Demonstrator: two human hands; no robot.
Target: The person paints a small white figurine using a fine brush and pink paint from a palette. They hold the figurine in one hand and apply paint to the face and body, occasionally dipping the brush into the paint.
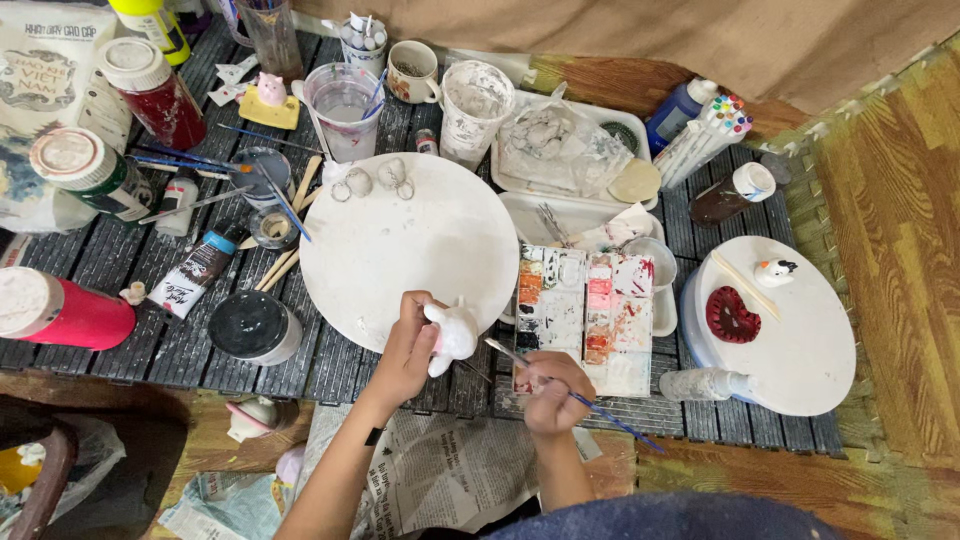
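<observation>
Dark slatted table (120,255), round white board (400,245), paint palette (585,315), paint jars (150,95), perhaps newspaper (440,475)

A red heart (732,315) and a small white bird figure (775,270) sit on the round board (800,350) at the right. A red paint bottle (55,310) lies on the slatted counter (120,350) at the left, near a black-lidded jar (252,326). Markers (705,135) lean beside a blue bottle (680,108). Newspaper (440,470) lies below.

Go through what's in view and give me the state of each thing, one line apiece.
left hand: gripping white figurine, held over the round board's edge
right hand: holding paintbrush
paint palette: open, wells smeared
red jar: lidded, upright
pink bottle: lying on its side
plastic cup: upright, uncovered
</observation>
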